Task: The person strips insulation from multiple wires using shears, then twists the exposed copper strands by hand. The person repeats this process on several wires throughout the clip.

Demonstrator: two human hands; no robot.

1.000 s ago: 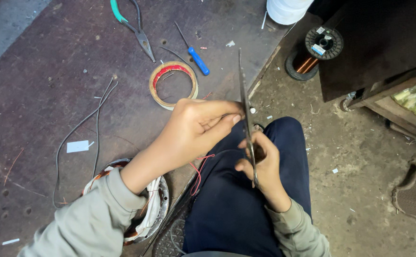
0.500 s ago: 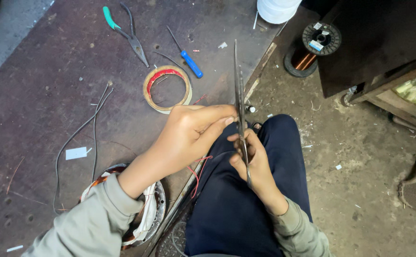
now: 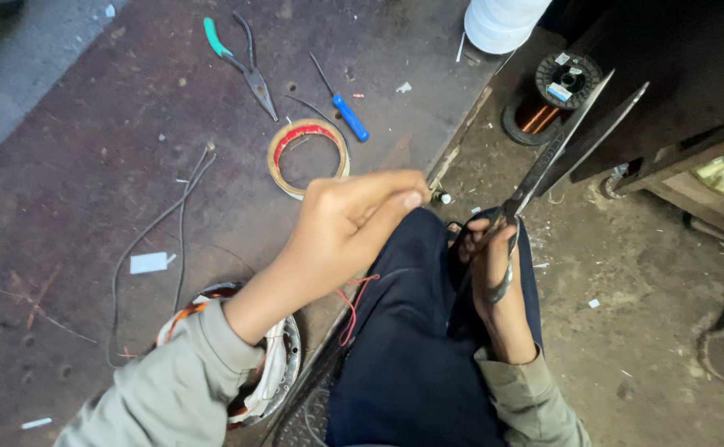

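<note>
My right hand [image 3: 494,277] grips the handles of a large pair of metal scissors [image 3: 560,153], whose blades stand apart and point up to the right. My left hand [image 3: 349,228] is closed, thumb and fingers pinched together above my dark-trousered knee. A thin red wire [image 3: 352,302] hangs below that hand; whether the fingers pinch it I cannot tell. A round motor stator with copper windings [image 3: 275,364] lies under my left forearm.
On the dark board lie green-handled pliers [image 3: 242,58], a blue-handled screwdriver [image 3: 347,112], a roll of tape [image 3: 308,156], loose dark wires [image 3: 175,215] and a white paper scrap [image 3: 148,262]. A copper wire spool [image 3: 556,95] and a white container [image 3: 502,21] stand beyond the board's edge.
My right hand has swung the scissors from upright to leaning right, and the blades have come apart. My hands have separated; the left one has lifted slightly.
</note>
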